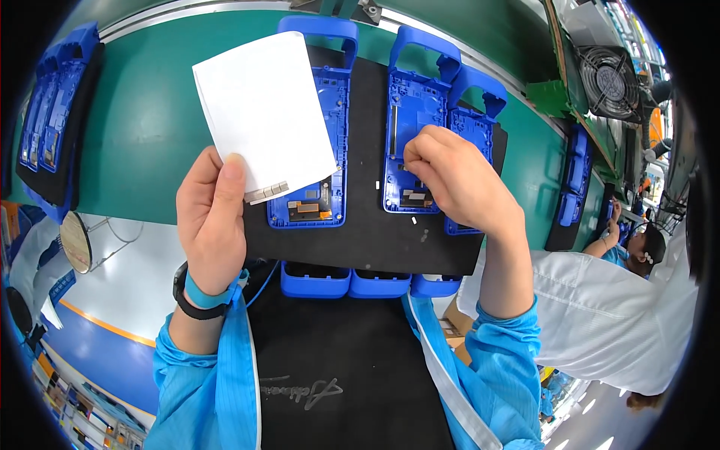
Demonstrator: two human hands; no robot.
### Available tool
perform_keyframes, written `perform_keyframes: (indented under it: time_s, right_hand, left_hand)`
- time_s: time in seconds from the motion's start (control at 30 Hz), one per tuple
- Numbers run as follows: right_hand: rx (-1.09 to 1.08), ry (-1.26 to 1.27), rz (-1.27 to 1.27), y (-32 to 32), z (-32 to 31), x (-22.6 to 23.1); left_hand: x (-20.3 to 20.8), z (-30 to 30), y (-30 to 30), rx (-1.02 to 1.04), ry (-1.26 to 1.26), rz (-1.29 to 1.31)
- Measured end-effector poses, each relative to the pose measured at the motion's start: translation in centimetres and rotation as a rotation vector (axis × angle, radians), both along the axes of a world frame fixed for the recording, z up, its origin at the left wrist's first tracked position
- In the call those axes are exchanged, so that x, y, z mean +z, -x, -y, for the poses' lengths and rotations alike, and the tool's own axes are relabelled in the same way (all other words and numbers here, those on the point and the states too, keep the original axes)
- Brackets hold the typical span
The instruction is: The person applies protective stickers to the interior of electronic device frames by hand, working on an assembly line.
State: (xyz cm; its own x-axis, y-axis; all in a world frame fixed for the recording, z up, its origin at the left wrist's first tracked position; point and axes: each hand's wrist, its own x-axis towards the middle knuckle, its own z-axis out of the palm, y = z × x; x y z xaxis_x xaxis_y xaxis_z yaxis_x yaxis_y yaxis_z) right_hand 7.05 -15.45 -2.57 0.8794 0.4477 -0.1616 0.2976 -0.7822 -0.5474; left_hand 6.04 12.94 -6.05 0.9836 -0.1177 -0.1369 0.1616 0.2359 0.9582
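Observation:
My left hand [214, 225] grips a white sheet [266, 112] between thumb and fingers. Along the sheet's lower edge sits a row of small grey rectangular pads [270, 191]. The sheet partly covers a blue plastic housing [335, 112] with a looped top. To its right, my right hand [465, 180] is closed in a pinch over the lower part of another blue housing [412, 97]; whatever its fingertips hold is hidden. Small grey pieces [415, 196] show inside that housing below the fingers. A third blue housing [471, 124] lies right beside it, partly behind my hand.
The housings lie on a black mat [360, 244] over a green work surface [150, 112]. Blue open-topped parts [315, 286] line its near edge. More blue housings stand far left [49, 120] and right [574, 180]. A person in white [600, 300] is close on the right, near a fan [607, 82].

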Motion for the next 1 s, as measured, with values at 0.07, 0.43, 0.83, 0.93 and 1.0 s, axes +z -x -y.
perform_keyframes:
  time_s: [0.07, 0.43, 0.83, 0.93, 1.0]
  right_hand:
    - [0.014, 0.015, -0.025, -0.3, -0.1, 0.2]
    - [0.070, 0.060, -0.090, -1.2, 0.0, 0.7]
    - [-0.031, -0.025, 0.018, -0.2, -0.1, 0.1]
    - [-0.089, -0.066, -0.008, 0.6, 0.5, 0.6]
    - [-0.076, -0.052, -0.016, 1.2, 0.6, 0.6]
  left_hand:
    - [0.1, -0.2, -0.1, -0.019, -0.017, -0.007]
    - [0.3, 0.2, -0.7, -0.028, -0.064, -0.022]
    - [0.2, -0.2, -0.6, -0.012, -0.033, -0.038]
    - [-0.3, -1.3, -0.6, -0.101, 0.030, -0.037]
    - [-0.4, -1.4, -0.6, -0.110, 0.019, -0.028]
